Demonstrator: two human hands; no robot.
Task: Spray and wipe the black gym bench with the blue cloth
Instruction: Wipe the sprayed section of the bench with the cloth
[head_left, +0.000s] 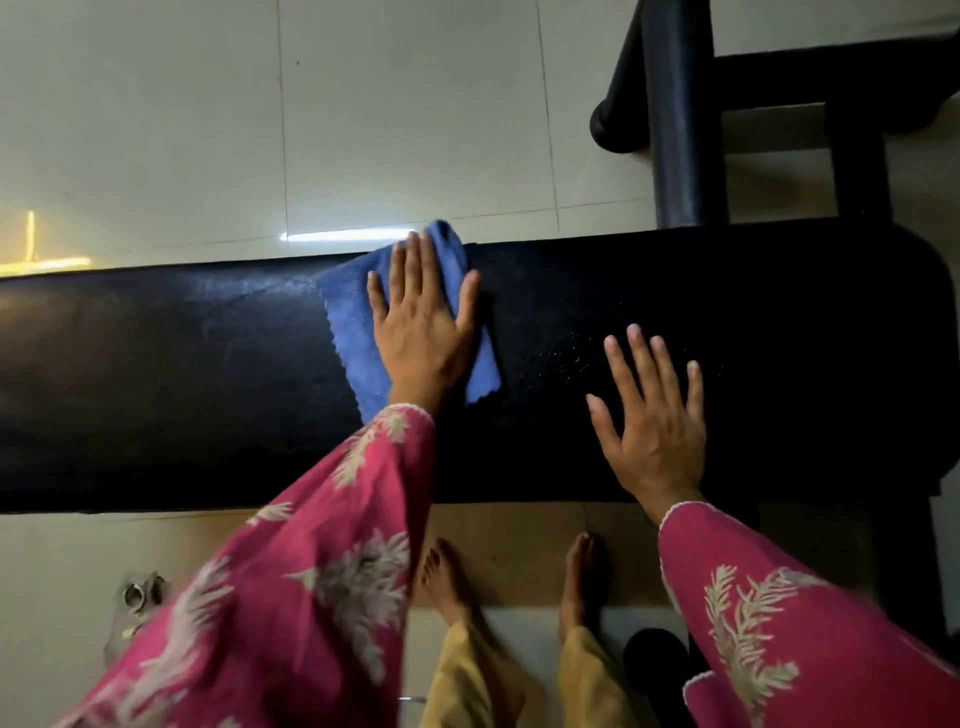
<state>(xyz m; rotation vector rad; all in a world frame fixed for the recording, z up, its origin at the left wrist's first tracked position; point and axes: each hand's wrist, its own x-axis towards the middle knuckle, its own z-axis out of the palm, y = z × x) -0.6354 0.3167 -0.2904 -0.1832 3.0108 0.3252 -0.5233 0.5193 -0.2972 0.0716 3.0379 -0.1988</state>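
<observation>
- The left hand (421, 332) lies flat, fingers straight, pressing on a folded blue microfibre cloth (349, 312).
- The cloth sits on the long black padded gym bench (182, 374), near its far edge.
- The right hand (655, 434) is spread wide and holds nothing, over the bench well to the right of the cloth.
- Small spray droplets (558, 358) dot the padding between the hands.

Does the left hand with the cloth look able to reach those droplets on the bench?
Probably yes: the left hand presses the blue cloth beside the droplets, only bare black bench between them.
</observation>
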